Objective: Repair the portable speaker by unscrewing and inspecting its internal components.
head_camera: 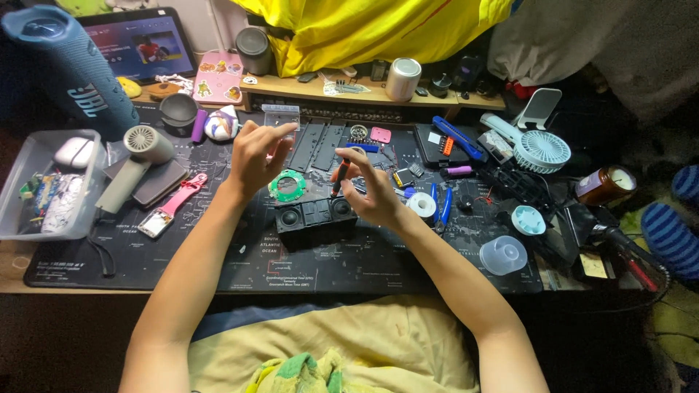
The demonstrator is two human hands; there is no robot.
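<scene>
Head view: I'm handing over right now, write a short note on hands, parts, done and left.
Left hand is raised above the mat, fingers loosely open, holding nothing visible.
Right hand grips a small screwdriver, tip pointing down at the black speaker unit.
Green ring board lies just behind the unit.
Done: unit is opened, black panels set aside.
Left: unit remains apart; which screws remain cannot be seen.
</scene>
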